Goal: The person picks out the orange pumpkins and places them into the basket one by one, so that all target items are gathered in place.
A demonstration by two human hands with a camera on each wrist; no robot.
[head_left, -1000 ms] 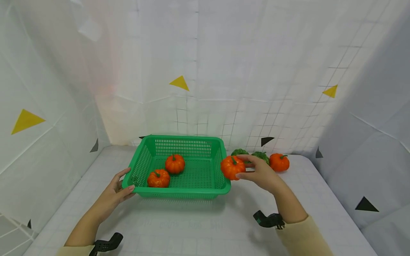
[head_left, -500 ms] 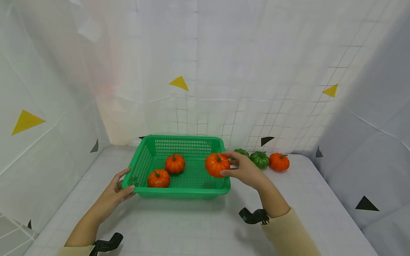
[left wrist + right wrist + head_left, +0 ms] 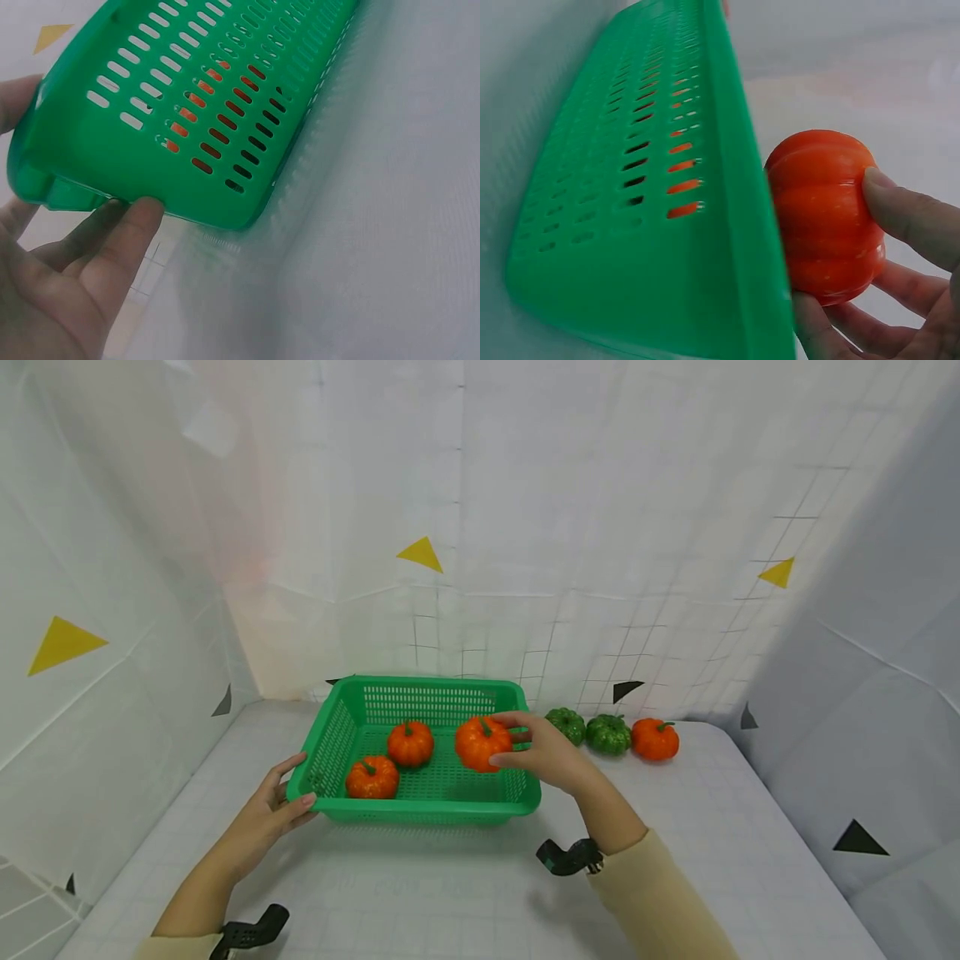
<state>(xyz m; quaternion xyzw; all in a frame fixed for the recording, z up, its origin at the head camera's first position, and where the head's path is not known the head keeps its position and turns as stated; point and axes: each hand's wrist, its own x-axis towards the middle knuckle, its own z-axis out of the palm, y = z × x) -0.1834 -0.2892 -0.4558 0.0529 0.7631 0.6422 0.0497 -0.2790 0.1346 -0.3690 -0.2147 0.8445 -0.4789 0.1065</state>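
A green slotted plastic basket (image 3: 435,807) stands on the table. My left hand (image 3: 258,817) holds its near left corner; in the left wrist view the thumb presses under the rim of the basket (image 3: 82,142). Above the basket's right half, my right hand (image 3: 551,752) grips a small orange pumpkin (image 3: 478,744) with a green stem. The right wrist view has that pumpkin (image 3: 825,217) between thumb and fingers, partly behind the basket wall (image 3: 682,292). Two other orange pumpkins lie inside the basket, one farther back (image 3: 410,744), the other orange pumpkin (image 3: 372,777) nearer the front.
Right of the basket, along the back of the white table (image 3: 420,893), sit two green pumpkins, the left green pumpkin (image 3: 566,725) and the right green pumpkin (image 3: 608,735). An orange pumpkin (image 3: 655,740) stands beside them. White sheeting (image 3: 525,527) encloses the back and sides.
My right hand has carried the orange pumpkin left, from over the basket's right rim to above its inside. The green pumpkins have come into fuller view. My left hand stays at the corner.
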